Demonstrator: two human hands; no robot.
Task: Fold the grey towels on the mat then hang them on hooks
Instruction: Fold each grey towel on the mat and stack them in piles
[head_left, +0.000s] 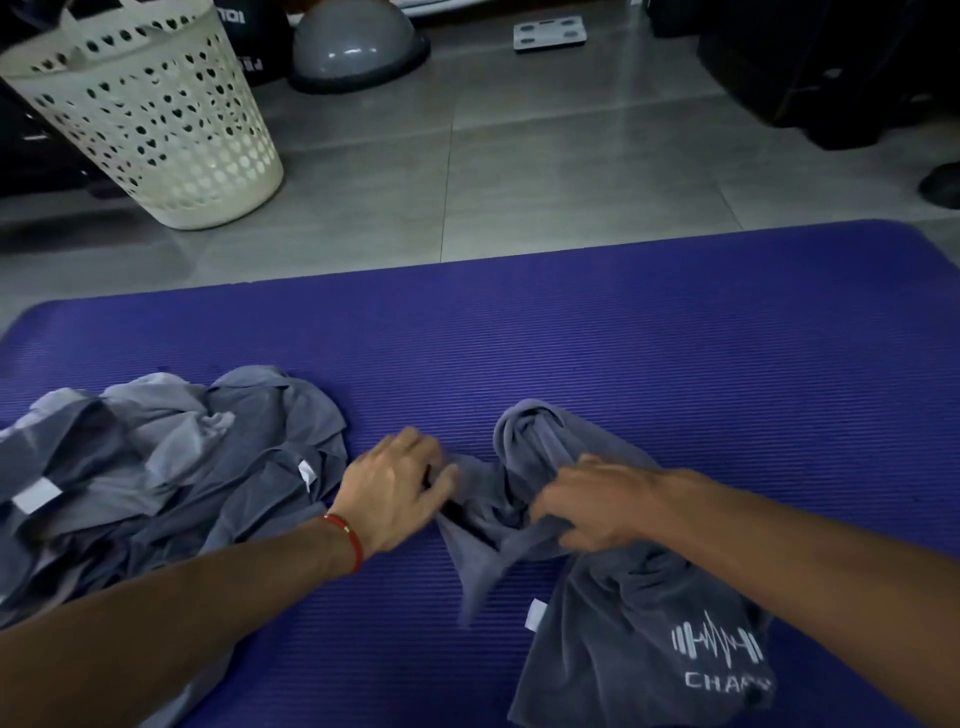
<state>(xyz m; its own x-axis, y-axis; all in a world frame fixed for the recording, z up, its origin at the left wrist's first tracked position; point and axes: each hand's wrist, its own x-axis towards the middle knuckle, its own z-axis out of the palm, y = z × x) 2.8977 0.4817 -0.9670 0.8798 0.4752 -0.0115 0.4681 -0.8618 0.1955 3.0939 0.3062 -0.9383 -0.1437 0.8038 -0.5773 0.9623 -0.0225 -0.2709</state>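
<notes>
A crumpled grey towel (613, 613) with a white barbell logo lies on the purple mat (649, 338), right of centre. My left hand (397, 486), with a red band on its wrist, pinches the towel's left edge. My right hand (592, 501) grips a bunched fold of the same towel just to the right. A heap of several more grey towels (171, 467) with white tags lies on the mat's left side, under my left forearm.
A cream perforated laundry basket (150, 114) stands on the tiled floor beyond the mat, far left. Behind it sit a grey dome-shaped balance trainer (358, 44) and a white bathroom scale (549, 32). Dark equipment (831, 67) fills the far right corner.
</notes>
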